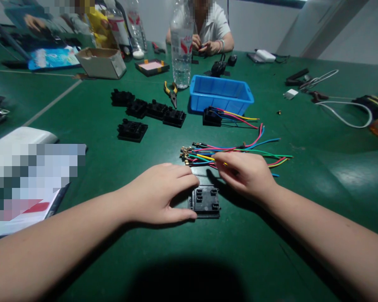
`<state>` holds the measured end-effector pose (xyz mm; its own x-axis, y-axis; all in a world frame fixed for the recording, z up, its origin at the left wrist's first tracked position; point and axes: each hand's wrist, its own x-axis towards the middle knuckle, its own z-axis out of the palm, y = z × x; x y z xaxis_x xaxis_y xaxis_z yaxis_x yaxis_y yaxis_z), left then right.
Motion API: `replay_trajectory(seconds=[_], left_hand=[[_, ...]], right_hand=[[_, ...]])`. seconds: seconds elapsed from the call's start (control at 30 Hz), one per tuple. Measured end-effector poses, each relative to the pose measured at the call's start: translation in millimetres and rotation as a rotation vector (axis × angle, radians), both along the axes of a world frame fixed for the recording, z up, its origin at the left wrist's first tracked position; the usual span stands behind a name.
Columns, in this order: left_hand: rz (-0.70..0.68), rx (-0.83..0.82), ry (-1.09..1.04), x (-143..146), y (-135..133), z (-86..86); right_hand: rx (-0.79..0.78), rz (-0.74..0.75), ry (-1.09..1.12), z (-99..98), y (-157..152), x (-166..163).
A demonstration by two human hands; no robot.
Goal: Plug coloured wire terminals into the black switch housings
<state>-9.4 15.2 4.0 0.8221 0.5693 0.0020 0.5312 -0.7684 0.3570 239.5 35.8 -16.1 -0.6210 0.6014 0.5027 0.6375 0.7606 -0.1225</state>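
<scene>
A black plastic connector block (204, 202) lies flat on the green table in front of me. My left hand (159, 193) grips its left side between thumb and fingers. My right hand (244, 174) reaches over a bundle of coloured wires (236, 153) with metal terminals, and its fingertips pinch a yellow wire (204, 157) from that bundle. The wires lie just behind the block.
Several more black connector blocks (151, 110) sit farther back, one with wires fitted (212, 116). A blue bin (220, 94), pliers (171, 92), a water bottle (182, 46) and a cardboard box (101, 63) stand behind. Another person sits across the table. Papers lie at left.
</scene>
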Motion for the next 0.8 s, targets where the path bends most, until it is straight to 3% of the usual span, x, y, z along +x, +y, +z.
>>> replay_trajectory(seconds=[0.33,0.8], left_hand=[[-0.004,0.022,-0.03,-2.0,-0.8,-0.8],[0.041,0.069,0.023,2.3,-1.8,0.1]], right_hand=[[0.022,-0.013,-0.002,7.4,-5.3,-4.9],[-0.014,-0.048,-0.071,1.9,-2.7,-2.8]])
